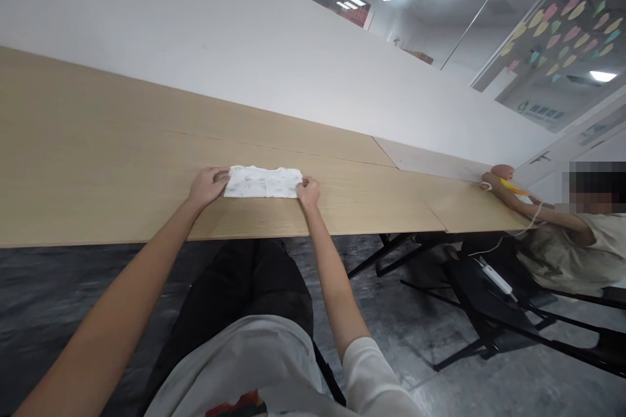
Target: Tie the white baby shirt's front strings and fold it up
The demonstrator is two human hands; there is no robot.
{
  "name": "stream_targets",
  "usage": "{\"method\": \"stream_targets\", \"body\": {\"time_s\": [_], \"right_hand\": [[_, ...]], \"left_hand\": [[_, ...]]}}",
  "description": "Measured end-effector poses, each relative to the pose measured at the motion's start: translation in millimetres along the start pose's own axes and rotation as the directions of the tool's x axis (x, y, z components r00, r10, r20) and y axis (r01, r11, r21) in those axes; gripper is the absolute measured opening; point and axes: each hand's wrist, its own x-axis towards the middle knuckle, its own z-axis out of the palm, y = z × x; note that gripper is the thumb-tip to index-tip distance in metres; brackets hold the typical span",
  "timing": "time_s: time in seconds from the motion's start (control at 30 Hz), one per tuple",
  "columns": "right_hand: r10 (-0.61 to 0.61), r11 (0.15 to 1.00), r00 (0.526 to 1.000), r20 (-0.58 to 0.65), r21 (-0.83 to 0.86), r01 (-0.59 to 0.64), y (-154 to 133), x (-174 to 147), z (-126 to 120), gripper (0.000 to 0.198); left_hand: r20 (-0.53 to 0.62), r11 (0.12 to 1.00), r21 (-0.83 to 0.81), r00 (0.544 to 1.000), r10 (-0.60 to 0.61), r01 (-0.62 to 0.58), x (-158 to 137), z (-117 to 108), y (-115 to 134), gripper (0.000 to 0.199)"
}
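Note:
A white cloth [264,182] with a small faint print lies folded into a flat strip on the wooden table, its upper edge slightly uneven. My left hand [209,186] rests on the table at the strip's left end, fingers curled and closed on that edge. At the opposite end, my right hand [308,191] pinches the cloth's right edge between thumb and fingers. Whether this is a garment or a plain cloth I cannot tell.
The long table [122,143] runs along a white partition [195,39] with glass above. Farther right, another person [567,228] sits with arms on the table, near a pinkish round object [503,172]. A black folding chair [493,300] holding a white device [496,277] stands below.

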Motion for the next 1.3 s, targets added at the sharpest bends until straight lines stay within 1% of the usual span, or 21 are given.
{"method": "stream_targets", "body": {"time_s": [0.07, 0.13, 0.23, 0.3, 0.37, 0.43, 0.5, 0.6, 0.73, 0.87, 1.0, 1.1, 1.17, 1.23, 1.3], "right_hand": [[0.020, 0.999, 1.000, -0.013, 0.049, -0.019, 1.4, 2.0, 0.7, 0.035], [0.023, 0.995, 1.000, -0.021, 0.094, -0.021, 2.5, 4.0, 1.0, 0.034], [0.036, 0.985, 0.998, -0.044, 0.172, -0.028, 3.5, 7.7, 1.2, 0.034], [0.044, 0.975, 0.997, -0.061, 0.220, -0.030, 3.9, 11.2, 1.6, 0.038], [0.037, 0.968, 0.998, -0.060, 0.251, -0.021, 3.9, 15.6, 2.7, 0.041], [0.016, 0.967, 0.999, -0.032, 0.253, -0.008, 3.5, 20.1, 4.2, 0.044], [-0.007, 0.977, 1.000, 0.014, 0.212, 0.004, 2.0, 24.3, 5.6, 0.045], [-0.035, 0.993, 0.994, 0.105, 0.116, 0.023, -2.2, 29.6, 6.5, 0.044], [-0.038, 0.998, 0.980, 0.193, 0.054, 0.028, -7.4, 35.1, 5.0, 0.038], [-0.055, 0.998, 0.975, 0.214, 0.046, 0.046, -6.5, 37.0, 4.3, 0.034], [-0.114, 0.993, 0.969, 0.220, 0.046, 0.106, -0.9, 34.8, 5.3, 0.022], [-0.125, 0.989, 0.968, 0.215, 0.103, 0.105, 2.9, 33.1, 5.4, 0.016], [-0.109, 0.982, 0.971, 0.214, 0.173, 0.072, 4.7, 32.7, 4.6, 0.013], [-0.082, 0.961, 0.969, 0.233, 0.277, 0.015, 6.0, 32.8, 2.4, 0.010], [-0.068, 0.905, 0.959, 0.274, 0.421, -0.056, 6.3, 33.2, -2.6, 0.009]], "left_hand": [[-0.050, 0.994, -0.048, 0.993, -0.103, 0.100, 2.7, 0.4, 0.6, 0.042], [-0.099, 0.980, -0.079, 0.977, -0.189, 0.182, 5.3, 1.0, 2.4, 0.041], [-0.132, 0.968, -0.056, 0.959, -0.251, 0.246, 8.6, 1.6, 7.2, 0.040], [-0.144, 0.969, -0.031, 0.958, -0.247, 0.245, 10.6, 1.4, 10.8, 0.043], [-0.148, 0.975, -0.019, 0.964, -0.221, 0.221, 12.5, 0.9, 13.9, 0.052], [-0.130, 0.985, -0.003, 0.977, -0.171, 0.172, 14.2, 0.7, 16.1, 0.061], [-0.087, 0.995, 0.029, 0.992, -0.097, 0.100, 15.0, 1.4, 17.7, 0.067], [-0.009, 0.996, 0.091, 1.000, -0.009, 0.010, 14.7, 4.3, 19.7, 0.062], [0.062, 0.987, 0.164, 0.998, -0.011, 0.001, 13.8, 7.1, 20.7, 0.050], [0.090, 0.981, 0.191, 0.996, -0.006, -0.011, 13.8, 4.7, 18.2, 0.048], [0.095, 0.990, 0.139, 0.995, -0.021, 0.008, 12.6, -0.1, 14.6, 0.049], [0.091, 0.995, 0.097, 0.995, -0.042, 0.033, 11.7, -1.8, 13.0, 0.048], [0.081, 0.996, 0.075, 0.995, -0.058, 0.052, 11.9, -1.5, 12.5, 0.044], [0.064, 0.996, 0.037, 0.995, -0.079, 0.077, 12.3, -0.9, 12.6, 0.039], [0.042, 0.993, -0.049, 0.993, -0.107, 0.109, 12.4, -1.7, 13.9, 0.034]]}}
